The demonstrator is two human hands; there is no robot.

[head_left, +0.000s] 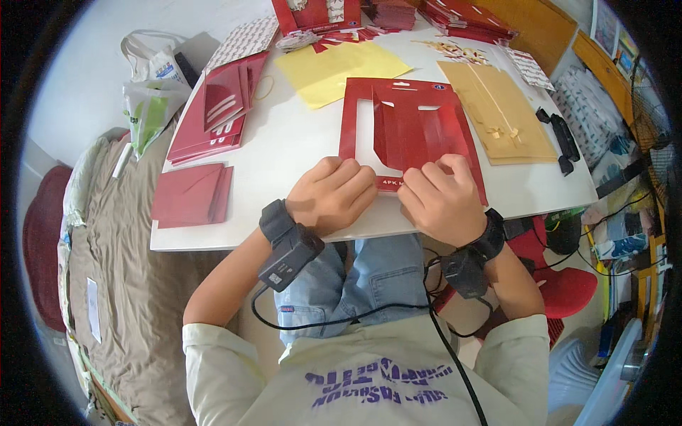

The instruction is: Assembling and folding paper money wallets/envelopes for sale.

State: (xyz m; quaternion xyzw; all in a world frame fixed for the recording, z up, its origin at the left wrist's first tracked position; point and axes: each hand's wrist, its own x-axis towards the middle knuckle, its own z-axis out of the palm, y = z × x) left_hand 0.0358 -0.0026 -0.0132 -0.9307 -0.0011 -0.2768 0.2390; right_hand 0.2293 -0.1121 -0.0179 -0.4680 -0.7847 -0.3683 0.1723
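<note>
A red cardboard package [426, 131] with cut-out windows and a folded inner flap lies on the white table in front of me. My left hand [334, 195] is closed at its lower left corner, knuckles up and fingers curled under. At the lower edge farther right, my right hand [444, 202] is closed in the same way. The fingertips of both hands are hidden beneath the knuckles. A strip of the package's lower edge shows between the hands.
Red envelopes [188, 195] lie at the table's left front, with more red envelopes [226, 96] behind. A yellow sheet [334, 67] and tan envelopes [501, 106] flank the package. Red card stacks [469, 20] stand at the back. A black cable [348, 318] runs across my lap.
</note>
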